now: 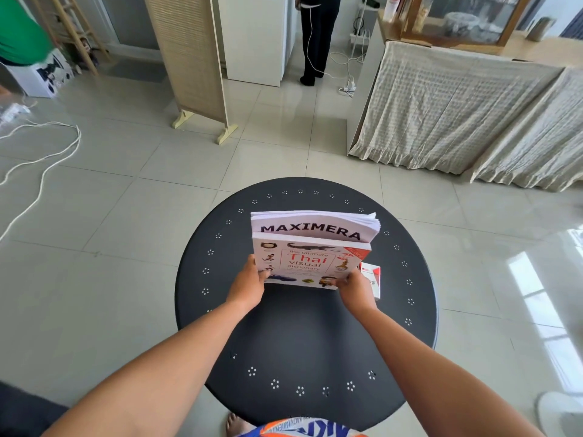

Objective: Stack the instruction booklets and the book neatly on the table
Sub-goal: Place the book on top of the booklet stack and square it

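White pages bulge as both hands square the pile: left hand [247, 283] and right hand [355, 287] each curl closed around a near corner of the book [307, 263], with the instruction booklets [312, 225] just beyond the fingertips, on the black table [284, 335]. Next, probably tap edges flush, then release.

Booklet [310, 230] cover: "MAXIMERA". Book [310, 263] cover: "the ultimate Thai visual dictionary".
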